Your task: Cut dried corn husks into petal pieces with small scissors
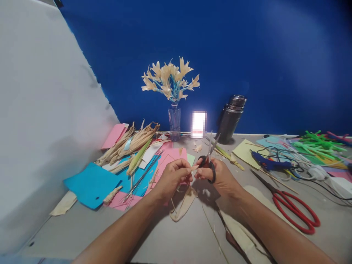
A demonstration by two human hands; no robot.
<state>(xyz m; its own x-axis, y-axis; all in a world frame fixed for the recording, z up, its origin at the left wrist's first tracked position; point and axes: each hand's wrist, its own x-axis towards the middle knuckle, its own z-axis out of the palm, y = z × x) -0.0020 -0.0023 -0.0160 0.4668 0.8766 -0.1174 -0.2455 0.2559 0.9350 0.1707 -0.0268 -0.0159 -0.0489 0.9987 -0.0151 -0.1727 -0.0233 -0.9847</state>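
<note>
Near the middle of the table, my left hand (176, 178) pinches a small pale piece of corn husk (194, 168) between thumb and fingers. My right hand (222, 178) has its fingers through the black handles of small scissors (211, 148), whose parted blades point up and away. The thumb and fingertips of that hand also meet the husk piece. Below both hands lies a folded pale husk strip (184, 207). Behind them, a clear bottle (174, 123) holds cream husk flowers (169, 75) on blue stems.
Red-handled shears (295, 211) and a blue glue gun (271, 160) with cords lie right, near green pipe cleaners (319, 145). A dark flask (232, 119) stands behind. Leftward are dried husks (126, 146), blue paper (90, 183) and thin wires (140, 181). A bright screen-like rectangle is blurred out.
</note>
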